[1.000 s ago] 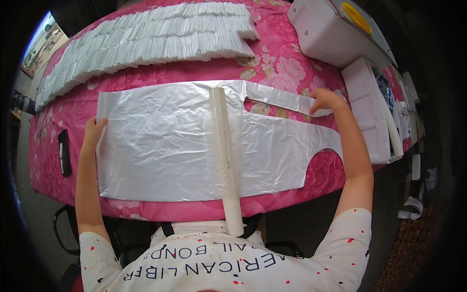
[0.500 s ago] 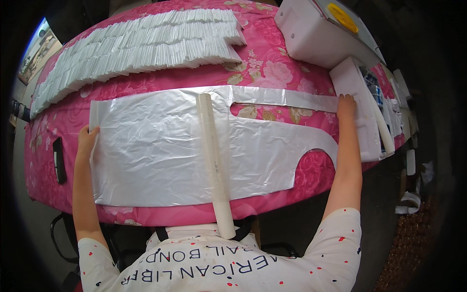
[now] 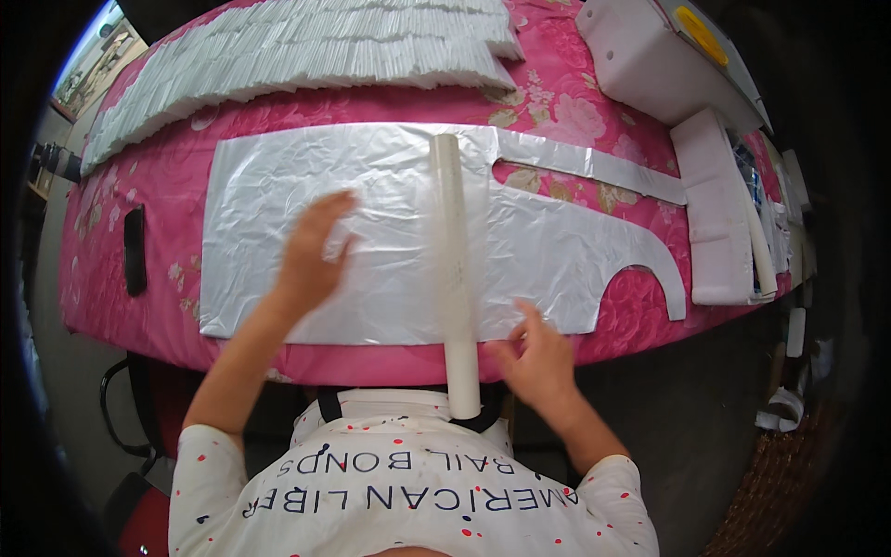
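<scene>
A thin white plastic apron [image 3: 394, 176] lies spread flat on the pink floral tablecloth [image 3: 176, 176], its neck strap and curved cutout toward the right. Across it, roughly front to back, rests a pale, partly see-through tube [image 3: 452, 251] whose near end sticks out past the table edge. My left hand [image 3: 314, 251], a little blurred, is over the apron left of the tube, with thumb and fingers apart and nothing held. Close to the apron's near edge, right of the tube, my right hand [image 3: 538, 360] is empty with its fingers spread; whether it touches the film is unclear.
Rows of folded white plastic packets [image 3: 316, 56] cover the far left. A dark phone [image 3: 135, 251] lies at the left. At the right are a white foam box [image 3: 640, 65] with a yellow tape roll [image 3: 701, 35] on top, and a smaller foam container [image 3: 710, 223] holding items.
Both hands have let go of the apron's ends and moved inward, the left toward the apron's middle, the right back to its near edge. The whole view has shifted.
</scene>
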A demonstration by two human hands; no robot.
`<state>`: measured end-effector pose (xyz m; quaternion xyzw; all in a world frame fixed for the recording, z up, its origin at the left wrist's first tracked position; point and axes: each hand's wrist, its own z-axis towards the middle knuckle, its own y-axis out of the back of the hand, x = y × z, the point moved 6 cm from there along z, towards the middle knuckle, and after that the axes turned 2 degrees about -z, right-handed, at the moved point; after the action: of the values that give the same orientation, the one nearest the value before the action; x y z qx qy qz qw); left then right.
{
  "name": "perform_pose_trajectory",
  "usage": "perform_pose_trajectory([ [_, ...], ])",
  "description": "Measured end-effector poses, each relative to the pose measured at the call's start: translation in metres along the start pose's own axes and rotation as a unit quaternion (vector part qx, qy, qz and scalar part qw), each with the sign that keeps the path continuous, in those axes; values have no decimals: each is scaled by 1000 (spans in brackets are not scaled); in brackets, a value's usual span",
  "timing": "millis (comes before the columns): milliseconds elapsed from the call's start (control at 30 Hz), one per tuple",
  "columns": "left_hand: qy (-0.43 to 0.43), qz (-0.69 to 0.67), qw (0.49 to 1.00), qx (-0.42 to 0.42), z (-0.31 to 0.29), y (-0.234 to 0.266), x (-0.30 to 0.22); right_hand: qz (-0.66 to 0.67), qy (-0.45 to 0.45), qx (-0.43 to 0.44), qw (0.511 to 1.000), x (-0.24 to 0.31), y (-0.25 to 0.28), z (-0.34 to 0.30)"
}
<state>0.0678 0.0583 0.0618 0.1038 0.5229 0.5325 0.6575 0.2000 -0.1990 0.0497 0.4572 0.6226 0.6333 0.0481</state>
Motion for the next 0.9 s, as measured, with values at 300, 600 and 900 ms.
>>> perform_pose_trajectory([
  [300, 4, -50, 993, 105, -7, -100, -44, -22, -13, 103, 994, 27, -48, -40],
  [600, -45, 54, 986, 154, -17, -121, -58, -23, -22, 99, 995, 22, -46, -44],
  [900, -43, 118, 977, 172, -16, -123, -58, 150, 4, 5, 989, 8, -7, 98],
])
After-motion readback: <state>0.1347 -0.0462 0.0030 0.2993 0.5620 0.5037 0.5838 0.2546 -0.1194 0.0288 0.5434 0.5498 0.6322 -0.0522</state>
